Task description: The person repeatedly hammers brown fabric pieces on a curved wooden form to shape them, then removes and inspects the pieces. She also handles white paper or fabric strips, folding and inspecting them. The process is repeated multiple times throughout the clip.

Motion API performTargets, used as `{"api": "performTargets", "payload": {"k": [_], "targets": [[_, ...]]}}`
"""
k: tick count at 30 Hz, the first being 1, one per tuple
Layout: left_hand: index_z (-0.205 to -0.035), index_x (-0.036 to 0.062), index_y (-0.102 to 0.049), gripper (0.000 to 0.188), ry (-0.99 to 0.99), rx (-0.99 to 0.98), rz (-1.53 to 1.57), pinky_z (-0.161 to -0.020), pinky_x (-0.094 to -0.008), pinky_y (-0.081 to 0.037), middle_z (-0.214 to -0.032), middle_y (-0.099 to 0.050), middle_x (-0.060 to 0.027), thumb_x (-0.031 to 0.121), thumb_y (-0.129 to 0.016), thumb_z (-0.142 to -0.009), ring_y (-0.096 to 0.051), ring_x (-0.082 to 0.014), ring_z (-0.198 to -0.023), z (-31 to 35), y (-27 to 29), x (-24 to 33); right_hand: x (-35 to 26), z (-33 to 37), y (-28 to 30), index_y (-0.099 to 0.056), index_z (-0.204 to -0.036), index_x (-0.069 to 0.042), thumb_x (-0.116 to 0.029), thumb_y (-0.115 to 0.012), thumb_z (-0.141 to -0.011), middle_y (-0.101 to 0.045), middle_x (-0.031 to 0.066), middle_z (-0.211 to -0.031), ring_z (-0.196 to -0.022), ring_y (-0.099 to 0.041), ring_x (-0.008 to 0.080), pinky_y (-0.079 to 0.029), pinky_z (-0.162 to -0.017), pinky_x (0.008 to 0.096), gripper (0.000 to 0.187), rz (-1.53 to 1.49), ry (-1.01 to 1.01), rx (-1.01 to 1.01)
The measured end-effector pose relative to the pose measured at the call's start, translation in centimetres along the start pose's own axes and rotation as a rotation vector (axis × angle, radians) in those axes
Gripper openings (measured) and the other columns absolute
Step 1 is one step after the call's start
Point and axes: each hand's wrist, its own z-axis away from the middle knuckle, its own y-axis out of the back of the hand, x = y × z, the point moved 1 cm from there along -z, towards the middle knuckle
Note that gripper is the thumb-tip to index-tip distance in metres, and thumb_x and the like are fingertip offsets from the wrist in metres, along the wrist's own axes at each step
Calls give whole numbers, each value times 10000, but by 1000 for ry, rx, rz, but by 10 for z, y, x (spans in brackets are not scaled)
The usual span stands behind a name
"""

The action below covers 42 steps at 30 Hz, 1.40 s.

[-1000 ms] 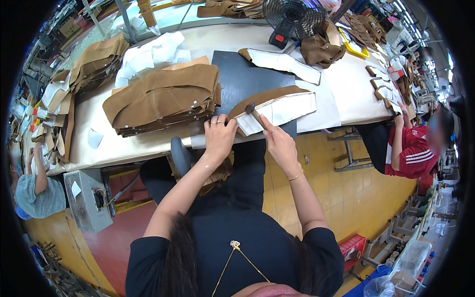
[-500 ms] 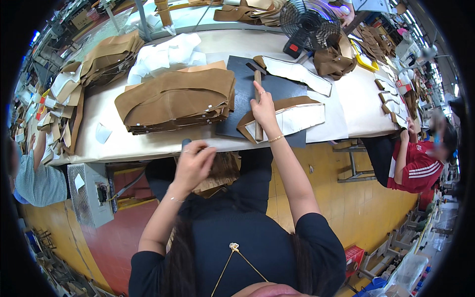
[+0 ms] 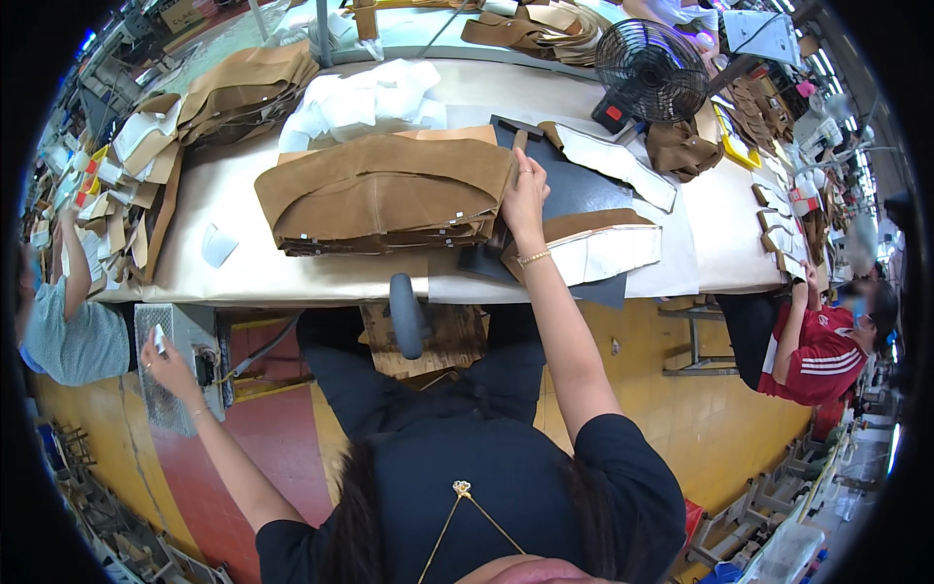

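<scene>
My right hand [image 3: 525, 200] is closed around a hammer's wooden handle [image 3: 520, 142], its dark head [image 3: 516, 127] pointing away from me. The hand lies beside the right end of a thick stack of brown leather pieces [image 3: 379, 190]. Under the hand's right side, a brown-and-white curved panel [image 3: 603, 251] rests on a dark board [image 3: 584, 195]. Far to the left, my left hand [image 3: 171, 370] is over a grey metal box [image 3: 190, 336], fingers curled. A small white slip [image 3: 160, 338] shows at its fingertips; whether it is gripped I cannot make out.
A dark grey rounded piece [image 3: 406, 316] juts at the table's front edge. Behind the stack is crumpled white material [image 3: 365, 97]. A black fan [image 3: 652, 68] stands at the back right, near another white-faced panel [image 3: 613, 161]. Co-workers sit left [image 3: 78, 331] and right [image 3: 817, 341].
My left hand has swung from the table's front edge out to the metal box at far left. My right hand, still on the hammer, is now beside the leather stack. The view has shifted slightly.
</scene>
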Motion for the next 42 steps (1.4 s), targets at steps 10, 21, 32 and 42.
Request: {"api": "performTargets", "payload": {"k": [10,21,32,42], "targets": [[-1401,17,-531,1016,903,-311,-580,-1021,-739,-266,-1507,-363,-309,850,-323,-858,-416,-596,-1256,-23,-54,-207,0,68,84,-672,-1242,-126,-175,-630,-951,-472,125,-1372,-1230,-462,301,-436,-966,356,298,-199,129,105],[-1231,67,-690,783,655,-413,-430,-1002,-695,-305,-1245,-654,-223,734,-472,-883,-549,-468,-1211,-42,-93,-199,-16,107,89,-711,-1182,-94,-191,-622,-970,-504,81,-1359,-1199,-518,193,-467,-922,320,250,-48,224,70],[-1110,79,-751,631,500,-193,-388,-861,-552,-482,-1116,-723,-176,642,-580,-884,-684,-361,-1014,-61,-67,-178,-28,115,83,-715,-1168,-81,-191,-626,-963,-548,96,-1319,-1171,-538,218,-446,-942,342,248,-76,247,63],[-1293,26,-617,483,394,-725,925,-851,-313,-451,-1095,-687,-76,418,-498,-1035,-633,-158,-961,-67,-31,108,-75,140,90,-629,-1284,-83,-150,-715,-894,-553,139,-1320,-1206,-543,305,-435,-1037,391,405,-221,491,-44]]}}
